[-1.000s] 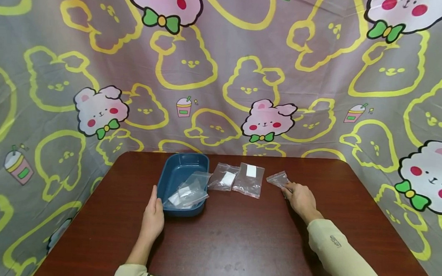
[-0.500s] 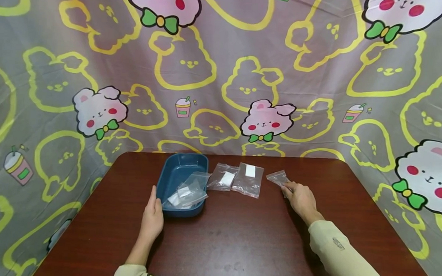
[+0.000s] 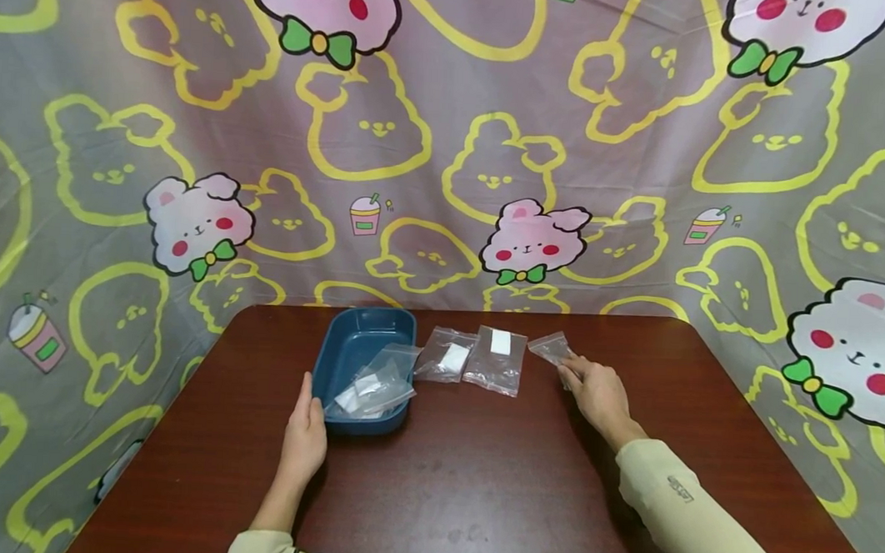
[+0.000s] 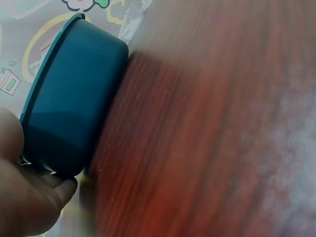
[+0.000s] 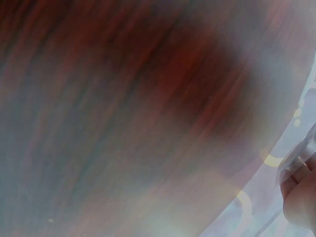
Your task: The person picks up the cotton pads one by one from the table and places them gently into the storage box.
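A dark blue tray (image 3: 357,339) stands on the brown table (image 3: 462,478) left of the middle, with clear plastic bags (image 3: 372,386) lying in its near end. My left hand (image 3: 307,432) rests flat against the tray's near left corner, fingers straight. The left wrist view shows the tray wall (image 4: 69,108) with the left hand (image 4: 29,197) touching it. My right hand (image 3: 569,368) pinches the edge of a small clear bag (image 3: 550,347) right of the tray. Its fingers (image 5: 298,197) and that bag (image 5: 296,160) appear at the edge of the blurred right wrist view.
Two more clear bags with white inserts lie between the tray and my right hand: one (image 3: 447,356) beside the tray, a larger one (image 3: 496,361) to its right. A cartoon-print cloth (image 3: 449,143) hangs behind and around the table.
My right hand has moved the small clear bag slightly left and away from me. The left hand and the tray have stayed put.
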A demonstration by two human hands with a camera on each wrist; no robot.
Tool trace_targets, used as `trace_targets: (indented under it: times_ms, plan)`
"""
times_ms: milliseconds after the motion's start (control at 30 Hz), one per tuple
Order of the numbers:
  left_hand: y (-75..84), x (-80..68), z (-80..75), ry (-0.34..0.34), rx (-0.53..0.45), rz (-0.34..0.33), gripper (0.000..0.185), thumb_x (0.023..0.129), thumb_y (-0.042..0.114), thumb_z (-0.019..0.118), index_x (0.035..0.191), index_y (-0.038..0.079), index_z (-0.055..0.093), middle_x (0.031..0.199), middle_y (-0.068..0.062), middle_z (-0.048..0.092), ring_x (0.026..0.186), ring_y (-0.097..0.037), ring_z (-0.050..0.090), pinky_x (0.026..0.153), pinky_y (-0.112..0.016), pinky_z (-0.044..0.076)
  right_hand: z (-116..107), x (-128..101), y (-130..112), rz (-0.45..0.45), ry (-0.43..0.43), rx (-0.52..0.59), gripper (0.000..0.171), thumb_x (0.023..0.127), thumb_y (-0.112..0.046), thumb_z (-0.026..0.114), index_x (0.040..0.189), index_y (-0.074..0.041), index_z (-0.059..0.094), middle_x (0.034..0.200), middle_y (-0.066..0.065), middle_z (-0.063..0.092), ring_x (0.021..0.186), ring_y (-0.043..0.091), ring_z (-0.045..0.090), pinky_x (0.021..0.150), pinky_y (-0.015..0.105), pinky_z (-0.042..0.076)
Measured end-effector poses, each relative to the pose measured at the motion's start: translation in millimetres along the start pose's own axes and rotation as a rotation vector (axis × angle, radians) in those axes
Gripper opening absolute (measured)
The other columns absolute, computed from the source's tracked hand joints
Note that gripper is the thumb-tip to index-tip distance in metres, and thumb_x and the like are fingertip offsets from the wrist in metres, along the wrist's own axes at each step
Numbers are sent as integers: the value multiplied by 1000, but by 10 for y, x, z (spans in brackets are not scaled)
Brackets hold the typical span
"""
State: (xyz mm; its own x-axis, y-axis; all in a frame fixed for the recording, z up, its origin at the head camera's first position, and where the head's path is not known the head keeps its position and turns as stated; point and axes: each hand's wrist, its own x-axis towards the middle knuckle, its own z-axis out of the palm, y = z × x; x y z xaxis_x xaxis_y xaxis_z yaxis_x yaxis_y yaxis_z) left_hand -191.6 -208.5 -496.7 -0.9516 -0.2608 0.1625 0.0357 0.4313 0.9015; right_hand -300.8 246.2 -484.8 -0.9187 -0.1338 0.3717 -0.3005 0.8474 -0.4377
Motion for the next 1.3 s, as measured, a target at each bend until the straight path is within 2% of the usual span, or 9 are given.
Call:
trace_targets:
  times_ms: [733, 900, 1300]
  plan:
    - [-4, 30, -18, -5, 10, 1, 57, 109, 9, 32, 162, 8, 11, 166, -15, 16, 150, -34, 16, 120, -51, 16, -3, 84, -201, -12, -35, 51, 32, 99, -23, 65, 125, -6, 72, 135, 15, 61, 122, 40, 58, 94, 59, 48]
    - [-6, 32, -20, -8, 18, -5, 57, 110, 10, 32, 162, 9, 10, 165, -14, 16, 150, -34, 17, 120, -51, 16, 30, 129, -286, -44, -33, 52, 30, 98, -22, 66, 124, -6, 73, 135, 15, 61, 121, 41, 58, 93, 58, 49]
    - [-12, 30, -4, 5, 25, 1, 57, 109, 9, 32, 162, 7, 12, 165, -16, 18, 149, -35, 19, 120, -52, 17, 137, 219, -525, -109, -77, 107, 30, 97, -17, 68, 123, -4, 72, 135, 16, 61, 128, 36, 54, 102, 55, 45]
